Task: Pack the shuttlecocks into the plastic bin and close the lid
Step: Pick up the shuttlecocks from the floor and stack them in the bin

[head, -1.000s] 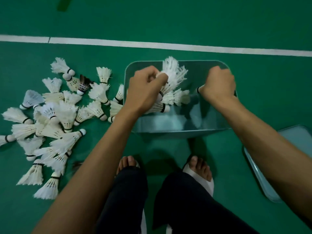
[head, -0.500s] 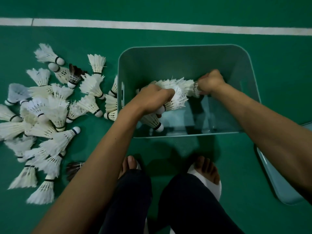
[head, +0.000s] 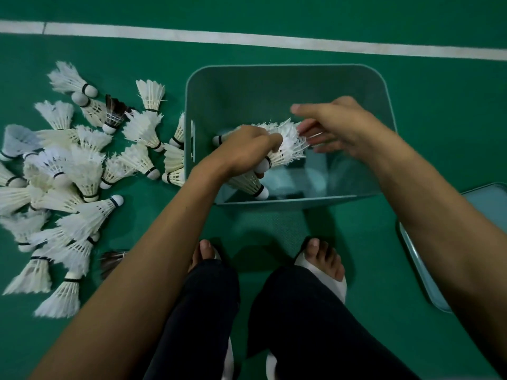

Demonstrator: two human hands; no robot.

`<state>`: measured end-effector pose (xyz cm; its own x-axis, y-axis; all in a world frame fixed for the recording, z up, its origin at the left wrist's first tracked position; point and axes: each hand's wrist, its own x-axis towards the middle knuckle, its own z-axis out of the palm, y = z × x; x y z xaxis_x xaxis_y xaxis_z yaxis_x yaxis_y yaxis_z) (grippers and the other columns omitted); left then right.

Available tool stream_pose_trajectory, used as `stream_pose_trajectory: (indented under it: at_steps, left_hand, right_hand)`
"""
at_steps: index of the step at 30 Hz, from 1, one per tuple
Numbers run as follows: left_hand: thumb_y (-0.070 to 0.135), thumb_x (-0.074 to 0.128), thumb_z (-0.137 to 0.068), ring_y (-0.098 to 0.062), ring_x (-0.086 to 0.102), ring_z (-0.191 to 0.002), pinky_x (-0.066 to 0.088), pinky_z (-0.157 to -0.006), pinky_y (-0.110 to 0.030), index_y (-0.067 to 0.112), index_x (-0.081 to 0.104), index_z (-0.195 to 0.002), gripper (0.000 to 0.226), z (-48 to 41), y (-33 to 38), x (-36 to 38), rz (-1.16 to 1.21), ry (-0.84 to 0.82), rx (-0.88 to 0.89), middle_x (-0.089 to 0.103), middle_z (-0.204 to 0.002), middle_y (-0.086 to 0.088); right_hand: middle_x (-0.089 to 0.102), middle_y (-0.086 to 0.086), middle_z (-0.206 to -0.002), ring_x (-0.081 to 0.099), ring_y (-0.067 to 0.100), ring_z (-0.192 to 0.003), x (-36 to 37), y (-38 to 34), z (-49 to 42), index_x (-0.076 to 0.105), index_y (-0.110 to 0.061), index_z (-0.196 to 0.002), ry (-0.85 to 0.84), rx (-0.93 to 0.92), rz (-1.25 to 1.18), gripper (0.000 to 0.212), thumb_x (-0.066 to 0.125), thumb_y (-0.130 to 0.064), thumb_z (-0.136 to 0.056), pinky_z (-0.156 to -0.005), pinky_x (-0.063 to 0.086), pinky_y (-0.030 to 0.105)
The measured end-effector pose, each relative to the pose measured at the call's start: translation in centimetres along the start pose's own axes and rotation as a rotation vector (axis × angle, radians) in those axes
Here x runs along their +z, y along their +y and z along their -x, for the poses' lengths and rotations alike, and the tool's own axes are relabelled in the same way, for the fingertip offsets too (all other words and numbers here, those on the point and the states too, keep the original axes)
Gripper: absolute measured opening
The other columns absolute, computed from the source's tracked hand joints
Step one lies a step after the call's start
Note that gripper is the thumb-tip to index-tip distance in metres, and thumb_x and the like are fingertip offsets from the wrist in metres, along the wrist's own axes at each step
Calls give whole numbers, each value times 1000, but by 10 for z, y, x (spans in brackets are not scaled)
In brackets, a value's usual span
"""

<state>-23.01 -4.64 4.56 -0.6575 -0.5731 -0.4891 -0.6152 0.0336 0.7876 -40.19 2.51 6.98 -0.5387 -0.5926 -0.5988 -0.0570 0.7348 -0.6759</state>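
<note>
A teal plastic bin (head: 288, 78) stands open on the green floor ahead of my feet. Both hands are inside it. My left hand (head: 244, 152) is closed around a bunch of white shuttlecocks (head: 285, 144) low in the bin. My right hand (head: 334, 127) hovers just right of their feathers with the fingers spread and nothing in it. One more shuttlecock (head: 251, 185) lies under my left hand near the bin's front wall. A big pile of loose shuttlecocks (head: 74, 171) covers the floor left of the bin. The bin's lid (head: 419, 259) lies flat at the right edge.
A white court line (head: 247, 39) runs across the floor beyond the bin. My two feet (head: 323, 256) in white sandals and my dark trouser legs are just in front of the bin. A dark-feathered shuttlecock (head: 113, 113) sits among the white ones.
Both hands went down from the bin's rim into the bin with the shuttlecocks. My right hand has let go and opened its fingers. My left hand still holds its bunch.
</note>
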Motion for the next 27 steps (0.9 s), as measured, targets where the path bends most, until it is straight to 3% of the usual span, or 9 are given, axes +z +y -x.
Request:
stream_pose_trajectory:
  at_steps: [3, 5, 7, 11, 16, 19, 22, 24, 27]
  left_hand:
    - [44, 55, -78, -18, 59, -72, 41, -73, -32, -3, 66, -91, 50, 4, 1, 6, -8, 9, 55, 73, -83, -14]
    - [46, 58, -76, -17, 56, -70, 41, -71, -32, -3, 66, -89, 51, 5, -1, 6, -17, 33, 87, 72, -79, -15]
    - [44, 64, -80, -14, 52, -62, 40, -66, -29, -1, 65, -84, 45, 4, -3, 4, -48, 32, 84, 65, -68, -6]
    - [39, 67, -86, -15, 56, -63, 38, -62, -27, -5, 66, -93, 44, 1, -12, 2, -159, 28, 46, 73, -71, -9]
    - [37, 64, -90, -12, 51, -57, 32, -53, -27, 9, 60, -74, 33, -3, -16, 3, -317, -55, -68, 68, -64, -3]
    - [39, 62, -91, -17, 56, -69, 38, -58, -31, 11, 55, -100, 30, -5, -21, 1, -391, -75, -127, 64, -79, -4]
    - [41, 63, -91, -24, 60, -91, 50, -82, -36, 12, 46, -134, 54, -5, -24, -2, -389, -81, -153, 65, -102, -5]
    - [39, 63, -92, -22, 60, -90, 52, -92, -38, 15, 41, -143, 60, -5, -24, -3, -355, -78, -152, 67, -105, -6]
    - [34, 62, -92, -19, 64, -84, 53, -93, -36, 24, 30, -154, 70, -9, -24, -2, -361, -98, -167, 72, -101, -5]
  right_hand:
    - [71, 10, -77, 65, 22, -68, 4, -2, 11, 70, -7, -87, -95, 8, 38, 17, 81, -19, -83, -65, 59, 32]
    - [70, 11, -73, 65, 19, -59, 1, -3, 11, 70, -5, -88, -58, 0, 73, 13, 81, -6, -81, -57, 58, 28]
    - [72, 12, -74, 65, 19, -56, -7, -4, 9, 73, -1, -87, 54, -10, 113, 14, 82, -5, -77, -61, 60, 33]
    - [72, 19, -104, 69, 37, -95, -19, -9, 7, 73, -4, -100, 583, -212, 735, 24, 69, -12, -77, -82, 56, 43]
    - [66, 21, -119, 65, 42, -110, 0, -1, -6, 65, -3, -115, 602, -239, 1075, 27, 60, 1, -89, -86, 54, 45]
    - [67, 20, -119, 65, 40, -109, 10, 13, -21, 66, -3, -113, 600, -189, 994, 24, 55, 4, -93, -83, 52, 42]
    - [69, 18, -120, 66, 37, -109, 18, 20, -30, 67, -5, -110, 619, -98, 788, 20, 58, 0, -93, -83, 52, 39]
    - [69, 17, -122, 66, 36, -111, 19, 20, -36, 67, -6, -112, 607, -33, 637, 20, 58, -5, -94, -85, 52, 37]
    - [67, 16, -127, 65, 34, -115, 19, 15, -45, 67, -4, -118, 508, 48, 429, 25, 58, -12, -96, -84, 49, 32]
